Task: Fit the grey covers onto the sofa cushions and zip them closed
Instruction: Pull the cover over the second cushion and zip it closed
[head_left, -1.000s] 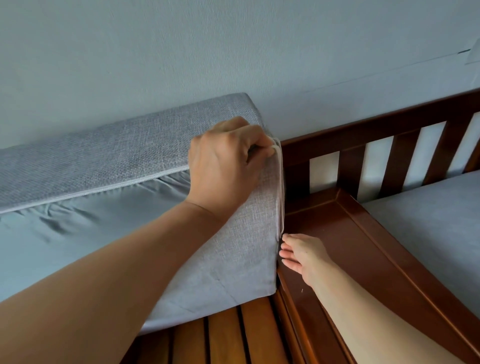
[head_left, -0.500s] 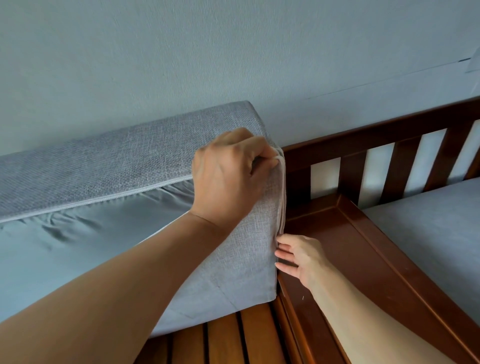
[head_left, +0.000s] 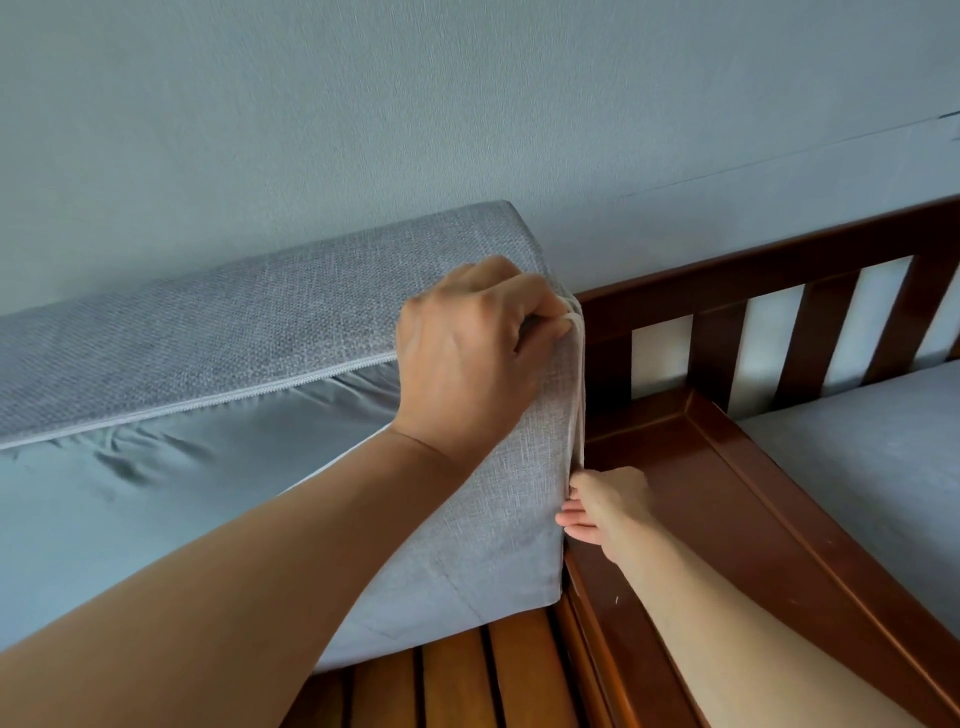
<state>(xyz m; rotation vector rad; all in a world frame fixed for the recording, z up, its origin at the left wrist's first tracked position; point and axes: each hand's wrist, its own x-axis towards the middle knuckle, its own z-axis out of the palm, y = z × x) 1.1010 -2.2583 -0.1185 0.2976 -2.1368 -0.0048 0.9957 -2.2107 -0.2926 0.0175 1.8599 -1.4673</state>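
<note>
Since the earlier frame our right hand (head_left: 605, 512) has climbed the cushion's right edge, from low beside the frame rail to a spot just under the loose zipper flap, while our left hand (head_left: 472, 353) has kept to the upper corner. Item: one cushion (head_left: 156, 499), stood on its long edge on the wooden slats (head_left: 457, 675), long axis running left to right along the wall (head_left: 467, 104). Item: one grey cover (head_left: 291, 306), pulled over the top and right end; the blue inner lining shows where it gapes. Item: one zipper (head_left: 291, 382), lying open along the front and turning down at the right corner. Left hand, fingers curled, pinches the cover edge at that corner; whether it has the pull itself we cannot tell. Right hand, fingers loosely bent, touches the edge fabric below; a firm hold is not visible. We judge the seam runs straight down from left hand to right, so the left is nearer any pull. Item: one sofa frame (head_left: 727, 467), one further cushion (head_left: 872, 452) at right.
</note>
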